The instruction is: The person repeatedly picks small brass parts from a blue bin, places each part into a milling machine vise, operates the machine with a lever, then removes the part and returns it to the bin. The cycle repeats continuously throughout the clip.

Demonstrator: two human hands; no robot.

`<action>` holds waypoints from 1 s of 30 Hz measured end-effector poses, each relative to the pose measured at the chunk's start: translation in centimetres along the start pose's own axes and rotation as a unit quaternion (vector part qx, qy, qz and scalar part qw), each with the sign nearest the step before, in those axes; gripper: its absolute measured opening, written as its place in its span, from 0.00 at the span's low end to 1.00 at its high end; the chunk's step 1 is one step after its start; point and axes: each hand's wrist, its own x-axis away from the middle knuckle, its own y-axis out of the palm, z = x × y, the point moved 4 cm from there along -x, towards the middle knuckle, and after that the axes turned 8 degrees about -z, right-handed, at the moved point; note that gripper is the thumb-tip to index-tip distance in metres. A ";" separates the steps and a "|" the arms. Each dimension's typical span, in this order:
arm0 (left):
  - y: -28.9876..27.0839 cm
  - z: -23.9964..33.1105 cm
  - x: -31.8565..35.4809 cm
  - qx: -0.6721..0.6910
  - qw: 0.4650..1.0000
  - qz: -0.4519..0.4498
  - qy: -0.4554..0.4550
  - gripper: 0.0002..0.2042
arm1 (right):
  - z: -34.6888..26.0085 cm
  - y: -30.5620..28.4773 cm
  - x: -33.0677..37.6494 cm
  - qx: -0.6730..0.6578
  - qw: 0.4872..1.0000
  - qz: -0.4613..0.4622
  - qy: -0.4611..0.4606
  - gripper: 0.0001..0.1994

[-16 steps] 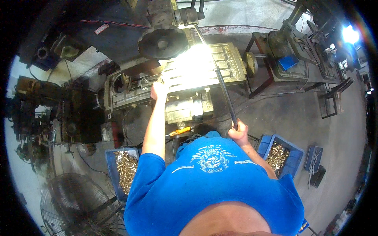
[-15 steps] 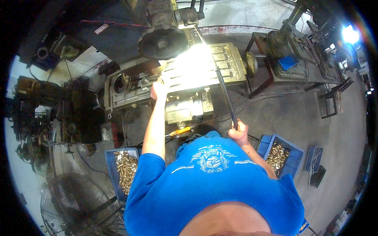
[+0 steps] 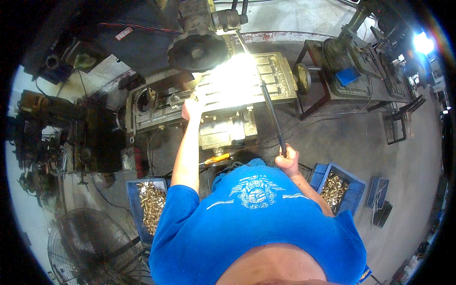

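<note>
My right hand point(image 3: 288, 161) is wrapped round the lower end of a long lever point(image 3: 273, 111) with a black grip, which slants up to the machine head. My left hand point(image 3: 192, 110) is closed at the front edge of the slotted machine table point(image 3: 270, 95), beside the clamping parts. What its fingers hold is hidden by the hand and the glare. Above the table hangs the dark round machine head point(image 3: 197, 53). Bright lamp light washes out the middle of the table.
Blue bins of brass-coloured metal parts stand at my left point(image 3: 152, 204) and right point(image 3: 335, 190). A yellow-handled tool point(image 3: 217, 158) lies below the table. A floor fan point(image 3: 92, 247) stands at lower left. Another machine bench point(image 3: 351, 90) with a blue piece is at right.
</note>
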 end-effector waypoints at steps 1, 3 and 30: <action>0.1 -0.2 -0.2 0.000 1.000 0.002 -0.001 0.32 | 0.0 0.0 0.0 -0.002 1.000 -0.001 0.000 0.13; 0.2 -0.2 -0.2 0.004 1.000 0.006 -0.002 0.32 | 0.1 0.0 0.0 0.008 1.000 -0.001 0.001 0.13; 0.4 -0.4 -0.4 0.008 1.000 0.012 0.003 0.31 | -0.5 0.1 -0.2 0.003 1.000 0.004 -0.004 0.11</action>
